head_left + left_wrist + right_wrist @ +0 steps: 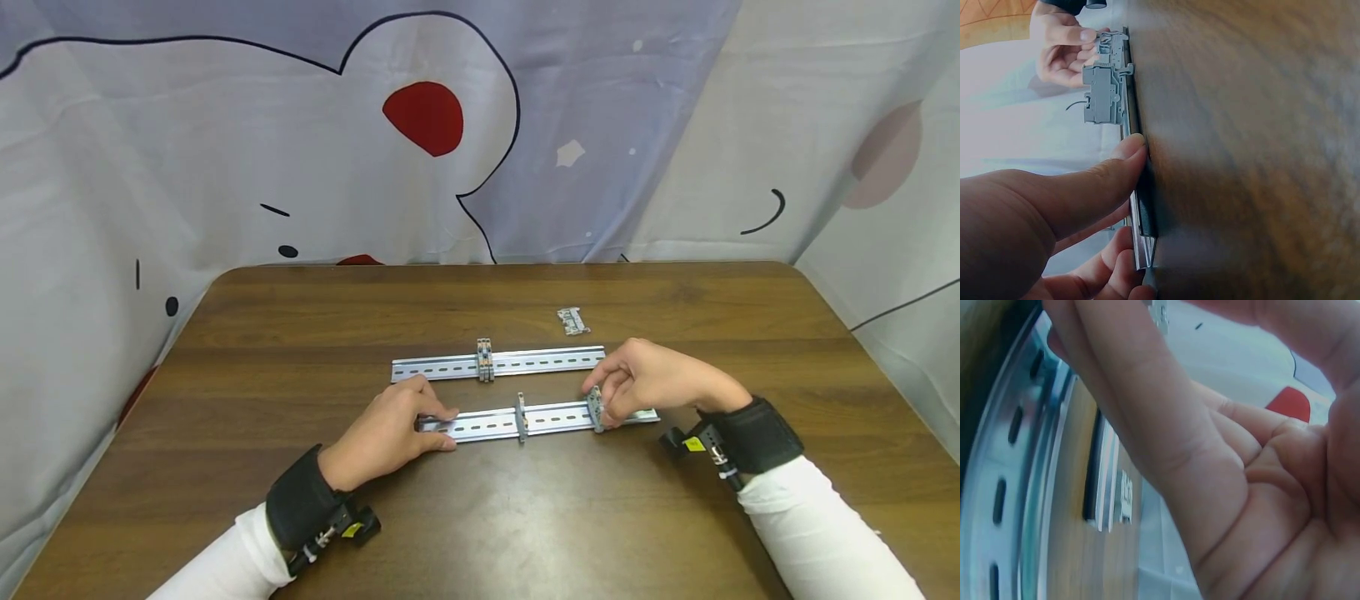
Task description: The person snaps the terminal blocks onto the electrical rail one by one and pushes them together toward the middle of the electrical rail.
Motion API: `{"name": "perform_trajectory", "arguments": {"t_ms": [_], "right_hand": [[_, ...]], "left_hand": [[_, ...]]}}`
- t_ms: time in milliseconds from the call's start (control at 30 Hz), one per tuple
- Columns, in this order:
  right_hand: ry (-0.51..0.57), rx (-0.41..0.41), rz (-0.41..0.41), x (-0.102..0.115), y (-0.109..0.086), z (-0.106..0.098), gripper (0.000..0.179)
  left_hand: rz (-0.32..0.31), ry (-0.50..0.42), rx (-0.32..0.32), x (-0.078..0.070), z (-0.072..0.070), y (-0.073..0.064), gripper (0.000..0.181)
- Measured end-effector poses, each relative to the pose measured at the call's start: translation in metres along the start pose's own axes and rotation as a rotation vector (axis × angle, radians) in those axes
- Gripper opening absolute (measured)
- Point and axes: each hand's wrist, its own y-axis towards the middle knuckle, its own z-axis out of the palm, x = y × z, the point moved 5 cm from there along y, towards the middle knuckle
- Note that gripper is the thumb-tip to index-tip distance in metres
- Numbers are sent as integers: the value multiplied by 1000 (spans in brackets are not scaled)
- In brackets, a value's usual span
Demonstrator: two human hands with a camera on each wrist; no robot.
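Observation:
A slotted metal DIN rail [487,425] lies across the table nearest me. My left hand [393,421] holds its left end, thumb on the near edge and fingers on the far side. One slim grey terminal block [521,417] stands across the rail near its middle. Farther right, my right hand [652,375] pinches another grey terminal block [595,408] at the rail. In the left wrist view this held block [1110,45] appears beyond the middle block [1102,94]. Whether it is seated on the rail I cannot tell. The right wrist view hides the right fingertips.
A second DIN rail [547,362] lies behind the first, with several terminal blocks [485,360] grouped near its middle. Beyond it, small grey-white parts [573,321] lie on the wooden table [480,517]. A printed cloth [300,150] hangs behind the table.

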Motion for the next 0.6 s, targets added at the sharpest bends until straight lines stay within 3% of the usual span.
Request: {"name": "perform_trajectory", "arguments": {"t_ms": [200, 467, 600], "right_hand": [[16, -39, 2, 8, 4, 9, 43], [19, -52, -66, 15, 10, 19, 41], [70, -47, -98, 19, 13, 24, 42]], "left_hand": [[-2, -4, 2, 0, 0, 0, 37], [-1, -9, 2, -1, -1, 0, 37], [6, -10, -2, -1, -1, 0, 37]]}}
